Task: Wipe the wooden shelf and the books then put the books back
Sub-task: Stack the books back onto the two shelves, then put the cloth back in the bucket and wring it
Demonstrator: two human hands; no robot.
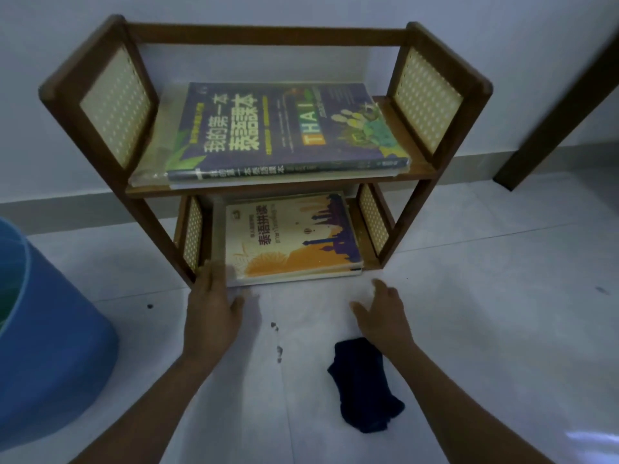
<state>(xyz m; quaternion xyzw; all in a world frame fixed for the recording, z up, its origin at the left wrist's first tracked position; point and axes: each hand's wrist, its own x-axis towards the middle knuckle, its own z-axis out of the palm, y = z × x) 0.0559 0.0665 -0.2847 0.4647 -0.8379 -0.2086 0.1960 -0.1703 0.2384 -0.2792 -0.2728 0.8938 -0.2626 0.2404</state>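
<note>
- Two hands in view, both holding nothing, set apart from each other over the floor tiles (469,313).
- Your left hand (212,304) at 7 o'clock of frame ctr: fingers straight, tips at the front left corner of the bottom level of the wooden shelf (278,187), by the lower left leg. Touching or just short of it, can't tell (blurred).
- Your right hand (385,309) at 5 o'clock: fingers loosely spread, relaxed, hovering just in front of the bottom level, not on any book.
- Shelf stands upright on the floor against the white wall (234,11), two levels, cane-look side panels.
- Top level: purple book (284,125) lying flat, cover up, "THAI" on it, spine toward you. Sits on a clear plastic-wrapped item; pale edge shows under it.
- Bottom level: yellow book (291,236) lying flat, cover up, on top of at least one more pale book, fore-edges toward you.
- Dark blue cloth (363,386) crumpled on the floor at 5 o'clock, under/just beside your right wrist, well apart from the shelf.
- Blue bucket (50,346) at 8 o'clock, frame edge.
- Dark wooden post (552,118) at 2 o'clock, leaning across the corner.
- Few dark specks on the tiles btwn your hands.
</note>
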